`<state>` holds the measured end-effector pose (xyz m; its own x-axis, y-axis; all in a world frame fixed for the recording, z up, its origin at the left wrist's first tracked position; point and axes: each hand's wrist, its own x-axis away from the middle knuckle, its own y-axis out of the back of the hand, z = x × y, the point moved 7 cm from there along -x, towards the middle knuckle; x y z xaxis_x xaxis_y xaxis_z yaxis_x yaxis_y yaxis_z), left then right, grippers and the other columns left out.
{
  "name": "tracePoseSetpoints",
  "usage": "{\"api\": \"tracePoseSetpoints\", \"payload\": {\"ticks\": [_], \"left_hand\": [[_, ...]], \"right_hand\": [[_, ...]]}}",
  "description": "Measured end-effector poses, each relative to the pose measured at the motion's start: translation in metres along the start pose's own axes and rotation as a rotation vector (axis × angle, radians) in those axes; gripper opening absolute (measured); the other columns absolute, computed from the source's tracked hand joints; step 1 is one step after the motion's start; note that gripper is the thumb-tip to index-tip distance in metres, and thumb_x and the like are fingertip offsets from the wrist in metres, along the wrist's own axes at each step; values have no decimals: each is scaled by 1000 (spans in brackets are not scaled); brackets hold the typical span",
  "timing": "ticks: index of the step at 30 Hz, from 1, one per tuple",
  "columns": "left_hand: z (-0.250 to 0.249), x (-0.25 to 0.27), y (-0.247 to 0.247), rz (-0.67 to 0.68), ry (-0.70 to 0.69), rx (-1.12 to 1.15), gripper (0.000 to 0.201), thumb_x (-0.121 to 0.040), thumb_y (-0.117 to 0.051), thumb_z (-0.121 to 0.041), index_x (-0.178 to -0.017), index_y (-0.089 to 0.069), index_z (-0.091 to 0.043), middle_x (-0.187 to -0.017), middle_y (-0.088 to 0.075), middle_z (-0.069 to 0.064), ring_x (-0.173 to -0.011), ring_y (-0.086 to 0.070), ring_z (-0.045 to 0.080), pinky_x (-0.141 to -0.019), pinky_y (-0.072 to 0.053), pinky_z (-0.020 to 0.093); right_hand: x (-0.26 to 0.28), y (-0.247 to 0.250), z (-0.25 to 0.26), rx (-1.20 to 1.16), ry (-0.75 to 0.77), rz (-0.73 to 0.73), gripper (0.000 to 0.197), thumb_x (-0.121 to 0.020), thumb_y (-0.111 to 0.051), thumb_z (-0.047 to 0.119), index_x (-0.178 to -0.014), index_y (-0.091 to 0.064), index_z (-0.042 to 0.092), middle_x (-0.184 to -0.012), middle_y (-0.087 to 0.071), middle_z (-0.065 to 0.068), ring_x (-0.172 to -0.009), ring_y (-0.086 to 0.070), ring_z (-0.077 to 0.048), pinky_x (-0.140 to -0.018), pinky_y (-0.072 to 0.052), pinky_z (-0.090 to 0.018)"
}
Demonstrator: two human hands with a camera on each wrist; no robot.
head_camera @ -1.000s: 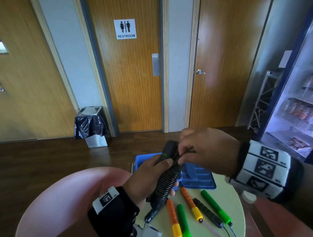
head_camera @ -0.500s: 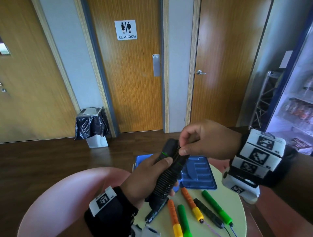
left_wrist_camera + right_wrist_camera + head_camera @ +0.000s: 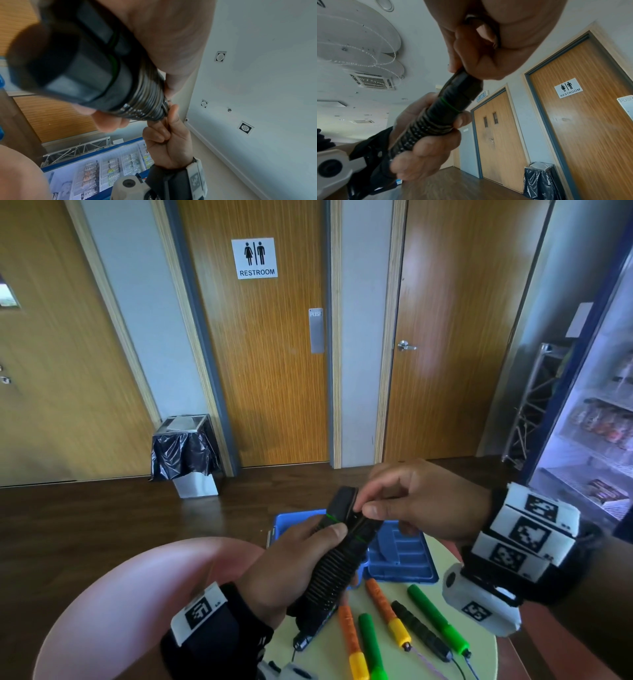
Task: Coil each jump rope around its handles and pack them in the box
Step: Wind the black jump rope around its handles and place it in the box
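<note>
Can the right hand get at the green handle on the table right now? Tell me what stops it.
Probably not yet. The right hand pinches the cord at the top of the black bundle gripped by the left hand. The green handle lies uncovered just below; the hand must let go first.

Wooden restroom door (image 3: 270, 354), lined bin (image 3: 186, 450), dark wood floor (image 3: 85, 525).
</note>
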<state>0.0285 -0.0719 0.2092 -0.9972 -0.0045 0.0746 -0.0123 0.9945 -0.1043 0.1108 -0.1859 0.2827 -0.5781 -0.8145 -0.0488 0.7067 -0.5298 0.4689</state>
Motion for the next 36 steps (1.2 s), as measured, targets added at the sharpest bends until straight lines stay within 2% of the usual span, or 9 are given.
{"api": "tracePoseSetpoints", "payload": {"ticks": [3, 11, 14, 18, 22, 28, 31, 33, 36], "left_hand": [[2, 2, -2, 40, 15, -16, 32, -87, -54, -36, -93, -60, -5, -73, -64, 25, -50, -61, 28, -47, -48, 26], [-8, 11, -9, 137, -9, -2, 29, -87, -54, -30, -94, -55, -2, -71, -65, 19, -51, -64, 23, -47, -50, 28], [-9, 13, -14, 182, 15, 23, 30, -88, -52, -30, -97, -54, -2, -71, -64, 20, -49, -64, 25, -48, -50, 28], [-8, 13, -17, 234, 33, 91, 34, -88, -50, -30, -98, -53, 2, -69, -64, 18, -49, -64, 23, -45, -49, 26], [-7, 10, -16, 306, 41, 165, 46, -82, -63, -47, -92, -62, -3, -73, -67, 18, -52, -65, 24, -50, -50, 26], [-4, 1, -16, 374, -33, 383, 54, -83, -63, -62, -106, -70, -13, -78, -71, 14, -56, -68, 21, -51, -53, 26], [-5, 1, -23, 432, -68, 513, 51, -92, -52, -59, -112, -66, -14, -82, -71, 14, -60, -70, 21, -53, -55, 27], [-8, 2, -26, 489, -81, 594, 50, -96, -46, -56, -113, -64, -12, -86, -71, 13, -64, -71, 21, -55, -57, 28], [-13, 4, -25, 558, -122, 661, 53, -97, -46, -55, -114, -64, -8, -86, -72, 12, -68, -73, 21, -58, -58, 29]], "right_hand": [[-2, 1, -6, -129, -51, 37, 8, -68, -78, 31, -72, -76, 24, -78, -64, -10, -60, -51, -28, -49, -45, -28], [-12, 3, -12, -285, 20, 105, 56, -35, -97, 51, -60, -59, 19, -59, -49, -17, -41, -42, -17, -37, -40, -21], [-13, 0, -8, -396, 94, 160, 51, -41, -97, 48, -61, -59, 19, -52, -51, -4, -38, -43, -12, -36, -38, -18], [-17, -1, -9, -346, 171, 146, 39, -59, -88, 55, -66, -62, 26, -57, -51, -1, -48, -41, -16, -44, -30, -23], [-22, -16, -14, -581, 218, 118, 35, -71, -83, 51, -72, -61, 25, -62, -54, -2, -49, -43, -16, -47, -29, -27], [-26, -28, -9, -800, 277, -257, 11, -90, -54, 26, -81, -58, 21, -71, -57, -2, -61, -49, -16, -60, -39, -32], [-17, -28, 1, -542, 412, -445, 24, -95, -48, 45, -87, -57, 24, -75, -57, -9, -66, -51, -18, -64, -43, -31], [-13, -38, 11, -425, 538, -336, 56, -87, -52, 69, -107, -50, 17, -88, -58, -27, -71, -56, -31, -65, -47, -39], [-11, -48, 19, -161, 612, -158, 88, -79, -66, 67, -136, -33, 8, -105, -62, -23, -92, -66, -33, -79, -55, -47]]}}
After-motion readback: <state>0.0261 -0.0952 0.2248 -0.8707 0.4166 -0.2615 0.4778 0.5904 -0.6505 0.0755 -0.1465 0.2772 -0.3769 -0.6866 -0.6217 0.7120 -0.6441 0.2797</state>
